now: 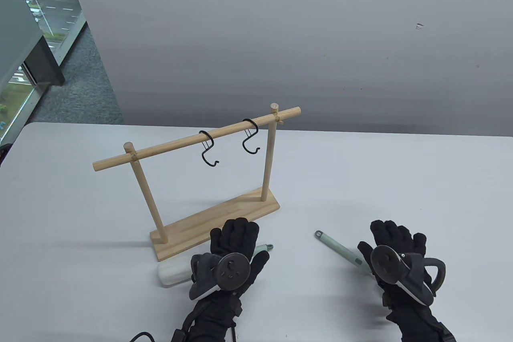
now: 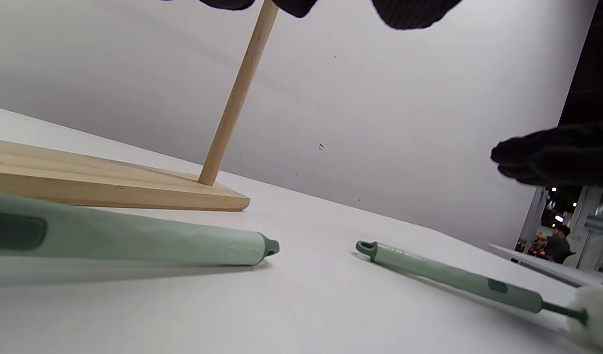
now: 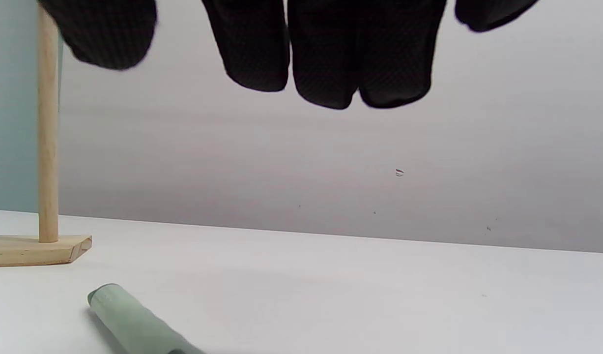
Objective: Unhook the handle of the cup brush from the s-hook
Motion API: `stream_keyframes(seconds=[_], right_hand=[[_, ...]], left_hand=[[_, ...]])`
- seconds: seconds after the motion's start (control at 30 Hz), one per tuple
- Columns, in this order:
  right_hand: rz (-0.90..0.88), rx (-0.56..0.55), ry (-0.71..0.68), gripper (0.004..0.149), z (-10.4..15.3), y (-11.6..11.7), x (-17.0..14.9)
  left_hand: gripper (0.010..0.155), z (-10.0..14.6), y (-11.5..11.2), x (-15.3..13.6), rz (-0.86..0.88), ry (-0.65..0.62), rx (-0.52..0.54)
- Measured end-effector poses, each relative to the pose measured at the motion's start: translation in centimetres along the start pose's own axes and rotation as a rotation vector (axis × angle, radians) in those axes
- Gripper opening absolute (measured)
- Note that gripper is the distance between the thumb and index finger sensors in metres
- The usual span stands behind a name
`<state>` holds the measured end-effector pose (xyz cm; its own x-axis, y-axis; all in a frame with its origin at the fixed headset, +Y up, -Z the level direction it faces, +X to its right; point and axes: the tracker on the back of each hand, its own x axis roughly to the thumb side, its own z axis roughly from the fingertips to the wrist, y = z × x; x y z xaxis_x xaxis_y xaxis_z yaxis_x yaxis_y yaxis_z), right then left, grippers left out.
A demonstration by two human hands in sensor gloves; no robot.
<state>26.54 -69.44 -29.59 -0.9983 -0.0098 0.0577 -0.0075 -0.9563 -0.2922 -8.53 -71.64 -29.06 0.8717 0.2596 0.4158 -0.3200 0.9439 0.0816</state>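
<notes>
Two black S-hooks, one on the left (image 1: 208,148) and one on the right (image 1: 251,136), hang bare on the rail of a wooden rack (image 1: 196,139). Two pale green cup brushes lie flat on the table. One brush (image 1: 173,273) lies under my left hand (image 1: 234,243), its handle tip showing in the left wrist view (image 2: 183,243). The other brush (image 1: 340,249) lies under my right hand (image 1: 394,239); it also shows in the left wrist view (image 2: 453,278) and the right wrist view (image 3: 134,322). Both hands hover with fingers spread above the brushes, holding nothing.
The rack's wooden base (image 1: 240,207) sits just beyond my left hand. The white table (image 1: 400,181) extends to the right and front. A grey wall stands behind, with a window and floor at the far left.
</notes>
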Motion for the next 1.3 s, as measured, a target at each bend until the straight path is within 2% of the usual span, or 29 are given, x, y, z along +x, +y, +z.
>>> stream_keyframes(seconds=[0.33, 0.53, 0.77, 1.3], right_hand=[[0.128, 0.110, -0.171, 0.087, 0.5, 2.6, 1.5], [0.210, 0.147, -0.236, 0.088, 0.7, 3.6, 2.6], [0.219, 0.172, -0.219, 0.087, 0.8, 4.4, 2.4], [0.197, 0.207, -0.177, 0.082, 0.8, 4.7, 1.9]], left_hand=[[0.081, -0.6, -2.2, 1.0, -0.300, 0.026, -0.178], [0.090, -0.6, -3.4, 1.3, -0.466, 0.062, -0.317], [0.090, -0.4, -3.5, 1.4, -0.450, 0.046, -0.293], [0.088, -0.3, -3.4, 0.9, -0.433, 0.080, -0.315]])
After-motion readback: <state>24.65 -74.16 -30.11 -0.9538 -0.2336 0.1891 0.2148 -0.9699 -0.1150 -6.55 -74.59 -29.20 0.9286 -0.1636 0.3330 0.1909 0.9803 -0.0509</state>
